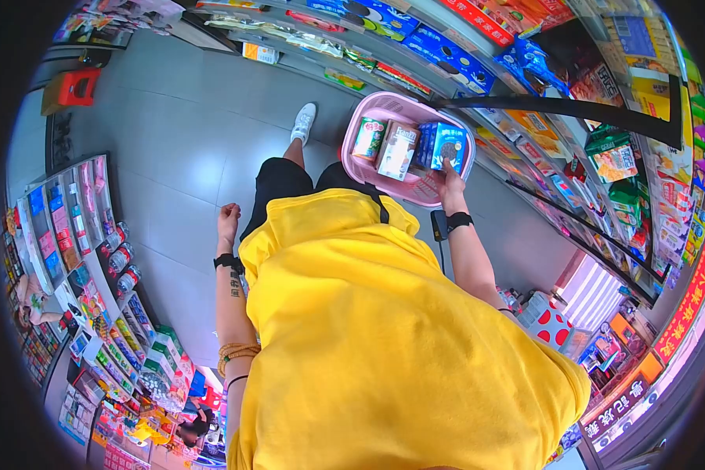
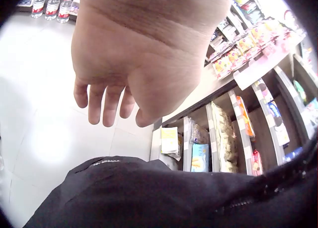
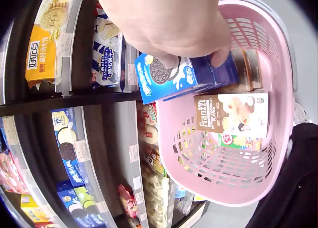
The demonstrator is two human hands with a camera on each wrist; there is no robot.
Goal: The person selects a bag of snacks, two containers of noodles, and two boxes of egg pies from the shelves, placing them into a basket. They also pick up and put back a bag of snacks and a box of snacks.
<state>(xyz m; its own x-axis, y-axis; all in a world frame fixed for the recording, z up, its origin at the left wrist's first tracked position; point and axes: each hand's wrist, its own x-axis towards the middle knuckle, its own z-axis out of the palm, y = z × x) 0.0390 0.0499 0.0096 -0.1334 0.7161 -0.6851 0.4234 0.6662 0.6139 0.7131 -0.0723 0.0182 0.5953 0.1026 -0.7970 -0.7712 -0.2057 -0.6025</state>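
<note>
My right hand (image 1: pixel 451 190) grips a blue Oreo cookie box (image 3: pixel 164 76) at one side of the pink basket (image 3: pixel 218 197). In the right wrist view the thumb lies on the box's printed front, and part of the box overlaps the basket's rim. More dark blue packaging (image 1: pixel 426 144) sits right beside it. Inside the basket are a brown and white Franzzi box (image 3: pixel 232 113) and a green and white package (image 1: pixel 368 139), partly covered by the Franzzi box in the right wrist view. My left hand (image 2: pixel 136 64) hangs by my side, fingers loosely bent, holding nothing.
Shelves of packaged snacks (image 1: pixel 446 59) run close along the basket's far and right sides. Across the grey tiled floor (image 1: pixel 172 117), another shelf (image 1: pixel 63 219) stands at the left, with large bottles (image 1: pixel 119 258) by it. A red-orange stool (image 1: pixel 77 86) is at the far left.
</note>
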